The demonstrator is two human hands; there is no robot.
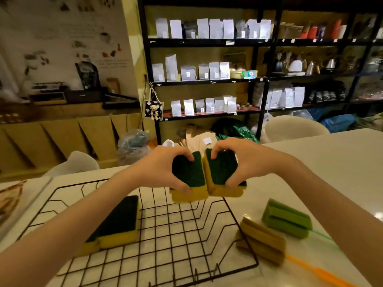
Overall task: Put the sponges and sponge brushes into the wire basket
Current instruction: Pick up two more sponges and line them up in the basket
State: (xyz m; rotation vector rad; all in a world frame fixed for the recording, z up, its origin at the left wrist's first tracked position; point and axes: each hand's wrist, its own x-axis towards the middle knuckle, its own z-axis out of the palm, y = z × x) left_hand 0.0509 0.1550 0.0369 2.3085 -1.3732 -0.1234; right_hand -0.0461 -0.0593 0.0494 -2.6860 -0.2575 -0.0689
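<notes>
A black wire basket [236,222] stands on the white table in front of me. Inside it, at the left, lies a yellow sponge with a dark green scrub side [116,222]. My left hand [159,168] grips a second such sponge [189,179] above the basket's far edge. My right hand [244,162] grips a third one [222,172], pressed side by side against the other. To the right of the basket, on the table, lie a brown sponge brush [263,243] with an orange handle and a green sponge brush [287,218] with a green handle.
The white table [331,162] stretches to the right and back. A tray or board [12,199] sits at the left edge. White chairs [294,127] stand behind the table, with black shelves of bags beyond.
</notes>
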